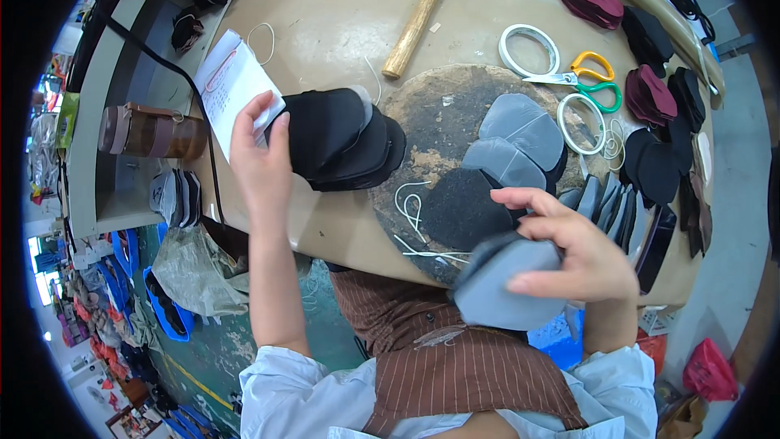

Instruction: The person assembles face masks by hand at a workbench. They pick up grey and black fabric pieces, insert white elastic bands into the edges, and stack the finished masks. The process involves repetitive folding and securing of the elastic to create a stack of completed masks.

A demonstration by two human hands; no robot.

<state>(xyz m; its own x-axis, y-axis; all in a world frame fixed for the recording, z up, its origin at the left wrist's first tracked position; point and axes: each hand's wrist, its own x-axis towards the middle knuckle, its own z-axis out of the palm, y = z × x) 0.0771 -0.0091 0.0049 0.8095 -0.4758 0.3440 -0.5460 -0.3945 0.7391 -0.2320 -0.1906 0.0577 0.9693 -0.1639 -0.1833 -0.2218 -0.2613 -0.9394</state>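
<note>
The left hand is at the edge of a white paper and a stack of black rounded panels; I cannot tell whether it grips either, but a light touch should keep them from skewing. The right hand is closed around a small stack of gray rounded panels, above the near edge of the table; thumb and fingers are best kept evenly pressed so the layers don't fan apart. On the tan tabletop, a capped brown bottle lies at the left, then a wooden-handled hammer, and a worn round board bearing white cord, a black textured panel and gray panels. Scissors with orange and green handles lie between two tape rolls, with maroon panels farther right. Around the table, a translucent sack sits at left by green flooring, and a red plastic bag at right.
</note>
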